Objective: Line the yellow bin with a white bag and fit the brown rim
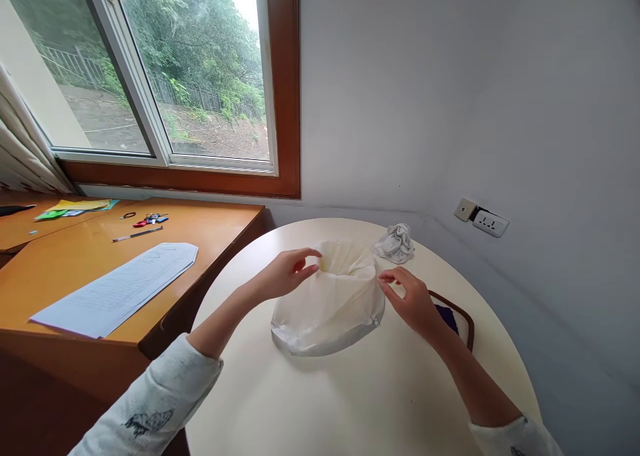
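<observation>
A cream-white, thin-walled bag [325, 306] stands on the round table with its mouth facing up and its top edge folded inward. Along its base runs a greyish band. My left hand [287, 271] is at the left side of the mouth, thumb and fingers apart, fingertips at the rim. On the opposite side, the thumb and forefinger of my right hand [407, 299] come together at the bag's right edge. The inside of the bag is only partly visible.
A crumpled whitish bundle [395, 244] lies on the round table [350, 403] behind my right hand. Partly behind my right forearm is a brown-rimmed tray [470, 329] with dark cloth. Papers [120, 286], a pen [137, 234] and keys [151, 220] lie on the wooden desk [220, 226] at left.
</observation>
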Motion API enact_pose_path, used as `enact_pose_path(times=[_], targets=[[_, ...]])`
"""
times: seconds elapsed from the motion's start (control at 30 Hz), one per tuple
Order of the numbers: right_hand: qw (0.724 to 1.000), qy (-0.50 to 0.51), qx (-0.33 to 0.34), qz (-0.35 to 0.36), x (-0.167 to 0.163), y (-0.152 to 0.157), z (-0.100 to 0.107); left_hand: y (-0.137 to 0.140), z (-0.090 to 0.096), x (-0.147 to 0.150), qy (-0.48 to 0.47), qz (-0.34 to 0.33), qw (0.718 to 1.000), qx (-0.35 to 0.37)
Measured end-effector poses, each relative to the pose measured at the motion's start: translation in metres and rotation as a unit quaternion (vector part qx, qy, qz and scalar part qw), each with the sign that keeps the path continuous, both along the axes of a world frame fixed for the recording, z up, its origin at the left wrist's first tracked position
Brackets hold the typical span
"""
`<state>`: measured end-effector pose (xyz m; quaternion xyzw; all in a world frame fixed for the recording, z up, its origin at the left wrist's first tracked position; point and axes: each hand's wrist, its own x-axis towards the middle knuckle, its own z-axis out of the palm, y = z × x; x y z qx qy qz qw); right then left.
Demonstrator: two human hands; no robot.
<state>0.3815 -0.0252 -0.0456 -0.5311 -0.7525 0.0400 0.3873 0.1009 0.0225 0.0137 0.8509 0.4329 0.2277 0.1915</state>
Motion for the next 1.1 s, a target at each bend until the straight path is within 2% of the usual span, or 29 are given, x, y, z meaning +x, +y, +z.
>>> enact_pose_path(times=[0.07, 0.13, 0.27, 0.37, 0.43, 0.5, 0.57, 0.63, 0.73, 0.83, 1.0, 1.1], targets=[[0.996, -0.026, 0.081, 0.023, -0.012, -0.002, 0.004, -0.002, 0.001, 0.011, 0.023, -0.03, 0.999, 0.006], [0.989, -0.078, 0.119, 0.031, -0.023, -0.004, 0.005, -0.006, 0.0, 0.019, 0.05, -0.039, 0.998, 0.003], [0.979, -0.138, 0.148, 0.026, -0.036, -0.008, 0.001, -0.03, 0.002, 0.025, 0.072, -0.033, 0.997, -0.019], [0.976, -0.147, 0.156, 0.044, -0.039, -0.011, -0.002, -0.052, 0.013, 0.025, 0.1, -0.077, 0.99, -0.06], [0.975, -0.144, 0.158, 0.055, -0.04, -0.011, -0.003, -0.059, 0.02, 0.027, 0.114, -0.068, 0.989, -0.064], [0.976, -0.136, 0.159, 0.063, -0.041, -0.012, -0.003, -0.057, 0.025, 0.028, 0.116, 0.017, 0.993, -0.016], [0.976, -0.128, 0.163, 0.07, -0.042, -0.012, -0.004, -0.047, 0.024, 0.027, 0.123, 0.107, 0.985, 0.054], [0.974, -0.126, 0.171, 0.073, -0.043, -0.014, -0.005, -0.035, 0.019, 0.025, 0.144, 0.139, 0.976, 0.083], [0.972, -0.132, 0.18, 0.072, -0.045, -0.017, -0.006, -0.022, 0.009, 0.016, 0.168, 0.122, 0.978, 0.029], [0.971, -0.137, 0.181, 0.071, -0.047, -0.02, -0.007, -0.018, 0.004, 0.006, 0.145, 0.108, 0.983, -0.014], [0.969, -0.152, 0.181, 0.079, -0.042, -0.019, -0.006, -0.019, 0.004, 0.0, 0.052, 0.076, 0.996, -0.007], [0.969, -0.147, 0.174, 0.097, -0.039, -0.02, 0.004, -0.019, 0.0, 0.004, 0.016, 0.081, 0.997, 0.002]])
